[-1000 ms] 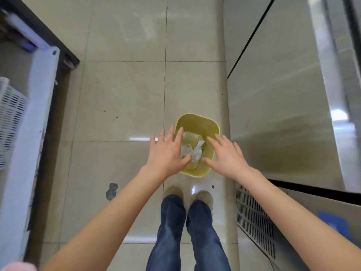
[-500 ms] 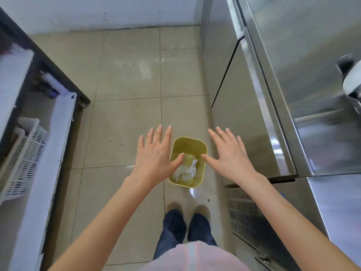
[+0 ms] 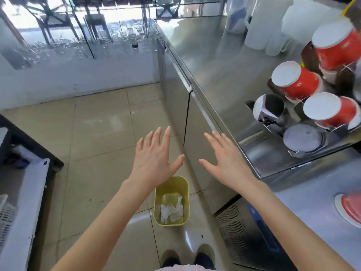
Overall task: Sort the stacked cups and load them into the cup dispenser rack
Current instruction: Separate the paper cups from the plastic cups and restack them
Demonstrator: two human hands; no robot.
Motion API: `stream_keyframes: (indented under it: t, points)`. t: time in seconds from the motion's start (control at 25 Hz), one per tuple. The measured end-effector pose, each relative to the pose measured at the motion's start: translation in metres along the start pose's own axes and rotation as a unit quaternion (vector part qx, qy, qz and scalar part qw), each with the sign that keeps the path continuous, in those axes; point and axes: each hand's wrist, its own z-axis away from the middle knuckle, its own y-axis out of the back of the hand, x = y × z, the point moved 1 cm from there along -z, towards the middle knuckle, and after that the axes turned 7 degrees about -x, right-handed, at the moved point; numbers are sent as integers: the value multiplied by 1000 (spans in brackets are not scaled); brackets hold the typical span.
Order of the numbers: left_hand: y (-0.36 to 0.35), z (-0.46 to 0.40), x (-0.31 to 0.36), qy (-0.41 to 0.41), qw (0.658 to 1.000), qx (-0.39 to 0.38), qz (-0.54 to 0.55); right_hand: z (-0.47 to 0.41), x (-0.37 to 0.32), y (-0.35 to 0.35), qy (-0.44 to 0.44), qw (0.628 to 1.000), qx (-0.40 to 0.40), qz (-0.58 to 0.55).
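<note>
The cup dispenser rack [image 3: 273, 122] stands on the steel counter at the right, its tubes pointing toward me. Red paper cup stacks with white bottoms fill three tubes: an upper one [image 3: 336, 42], a middle one [image 3: 293, 81] and a lower one [image 3: 328, 112]. One steel tube [image 3: 268, 108] looks empty, and a clear cup stack [image 3: 301, 137] sits in the lowest. Another red cup [image 3: 349, 208] lies at the right edge. My left hand [image 3: 154, 159] and my right hand [image 3: 226, 161] hover open and empty, palms down, left of the counter.
A yellow waste bin [image 3: 185, 184] with crumpled white paper stands on the tiled floor below my hands. The steel counter [image 3: 211, 61] runs along the right, with white jugs [image 3: 259, 32] at its back. Glassware on a shelf [image 3: 121, 40] lines the far wall. A dark shelf unit [image 3: 29, 173] is at left.
The view has tilted up from the floor and bin to the counter, bringing the cup rack into sight. Both hands have stayed open and empty, lifting away from the bin.
</note>
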Motion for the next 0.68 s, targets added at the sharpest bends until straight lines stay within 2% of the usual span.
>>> stream_keyframes:
  t: [0.4, 0.68]
  points:
    - [29, -10, 59, -161, 986, 27, -29, 58, 27, 41, -83, 990, 110, -2]
    - [19, -14, 132, -279, 959, 4, -51, 118, 79, 56, -184, 969, 165, -27]
